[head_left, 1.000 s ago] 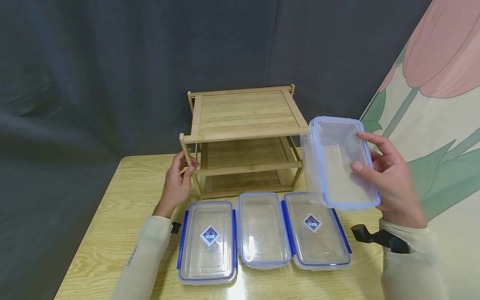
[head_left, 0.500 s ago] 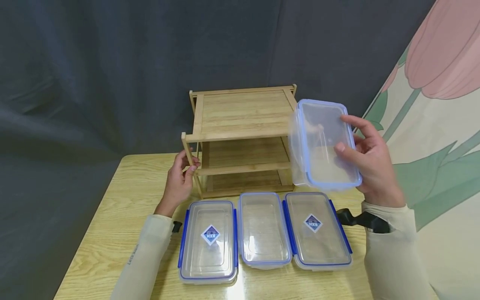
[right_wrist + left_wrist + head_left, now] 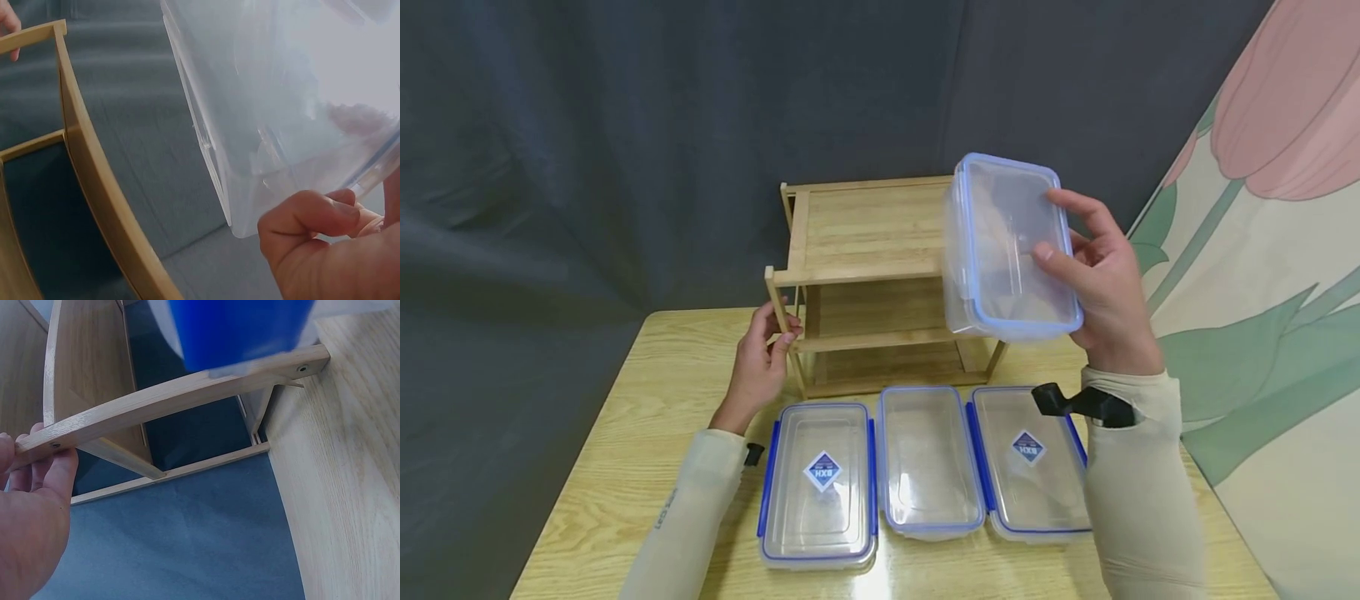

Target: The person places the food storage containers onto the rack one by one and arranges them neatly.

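My right hand holds a clear plastic food container with a light-blue rim, raised and tilted in front of the right part of a wooden rack. Its thumb lies across the container's near face and the index finger reaches the rim. In the right wrist view, curled fingers are at the edge of the see-through box. My left hand grips the rack's front left leg. The left wrist view shows the fingers around that wooden bar. Part of the rack's right side is hidden behind the container.
Three clear containers stand in a row before the rack on the wooden table: a left one and a right one with blue clips, and a middle one. A dark curtain hangs behind; a flower-patterned wall stands right.
My right hand has carried the container up and to the left, from right of the rack to in front of its upper right part. The left hand stays on the leg.
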The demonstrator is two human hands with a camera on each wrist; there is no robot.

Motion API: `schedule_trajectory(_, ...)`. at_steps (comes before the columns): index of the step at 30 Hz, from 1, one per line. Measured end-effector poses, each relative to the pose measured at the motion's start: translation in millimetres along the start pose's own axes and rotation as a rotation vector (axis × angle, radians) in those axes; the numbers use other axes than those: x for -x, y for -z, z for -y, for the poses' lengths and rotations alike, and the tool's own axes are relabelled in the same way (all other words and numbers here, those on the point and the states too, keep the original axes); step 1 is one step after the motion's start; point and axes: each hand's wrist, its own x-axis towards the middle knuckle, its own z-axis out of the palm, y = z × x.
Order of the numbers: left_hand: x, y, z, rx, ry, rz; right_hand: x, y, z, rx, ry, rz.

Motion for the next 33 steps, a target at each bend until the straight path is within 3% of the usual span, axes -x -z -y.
schedule_trajectory(21,-3.1,2.6,-2.1,-0.001,0.01,0.022,-65.4,-66,-9,0.025,-0.122,0.061)
schedule_trajectory(33,-8.0,-5.4,0.8,0.017,0.022,0.049,-96.0,-78,-29,0.104,-0.27,0.028)
